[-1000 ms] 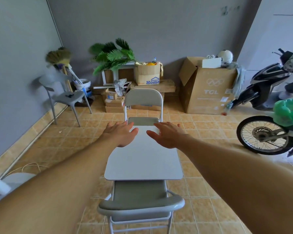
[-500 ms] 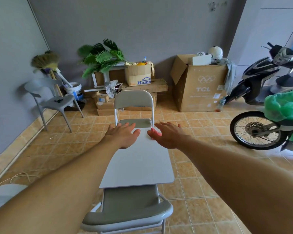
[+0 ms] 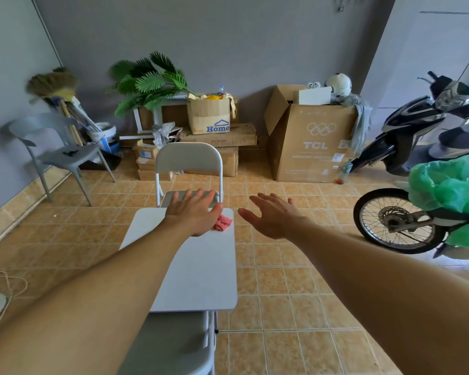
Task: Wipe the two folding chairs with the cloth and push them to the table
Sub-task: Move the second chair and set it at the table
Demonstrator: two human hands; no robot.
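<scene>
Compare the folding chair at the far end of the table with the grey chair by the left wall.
The folding chair has thin white metal legs and a rounded solid back; the grey chair looks moulded in one piece, with splayed legs. The folding chair stands at the table, seat towards it; the grey chair stands apart by the wall, turned at an angle. A small dark thing lies on the grey chair's seat; the folding chair's seat looks bare. Both stand upright and unoccupied.

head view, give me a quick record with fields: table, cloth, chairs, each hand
table: small white rectangular table, a chair at each end
cloth: crumpled pink cloth on the table's far right corner
far chair: grey metal folding chair, facing the table
near chair: grey folding chair, seat under the near edge
left hand: open, flat over the table, beside the cloth
right hand: open, empty, over the floor
</scene>
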